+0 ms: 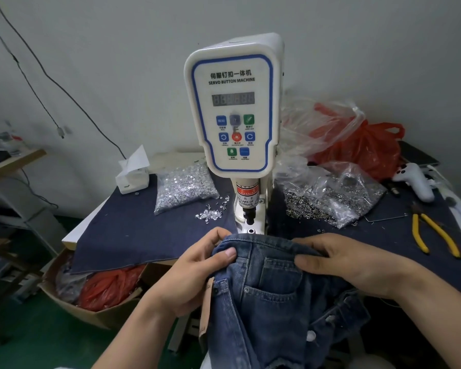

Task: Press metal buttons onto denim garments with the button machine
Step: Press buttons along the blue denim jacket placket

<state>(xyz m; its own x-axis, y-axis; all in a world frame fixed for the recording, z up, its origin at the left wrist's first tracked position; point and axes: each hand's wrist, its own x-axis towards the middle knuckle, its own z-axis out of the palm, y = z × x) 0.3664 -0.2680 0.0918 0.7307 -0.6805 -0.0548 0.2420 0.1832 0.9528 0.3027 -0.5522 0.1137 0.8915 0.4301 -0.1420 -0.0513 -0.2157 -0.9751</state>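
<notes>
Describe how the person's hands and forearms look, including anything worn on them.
Both the left hand and the right hand are bare: no gloves, rings, watch or bracelets show. The forearms are uncovered as far as the picture's edge, with no sleeves in view. The fingers have short, plain nails without polish. No markings or bandages are visible.

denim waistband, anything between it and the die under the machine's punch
Nothing visible. Both hands, left hand and right hand, grip the denim waistband just in front of the lower die. The gap under the punch looks clear; loose studs lie off to the left.
</notes>
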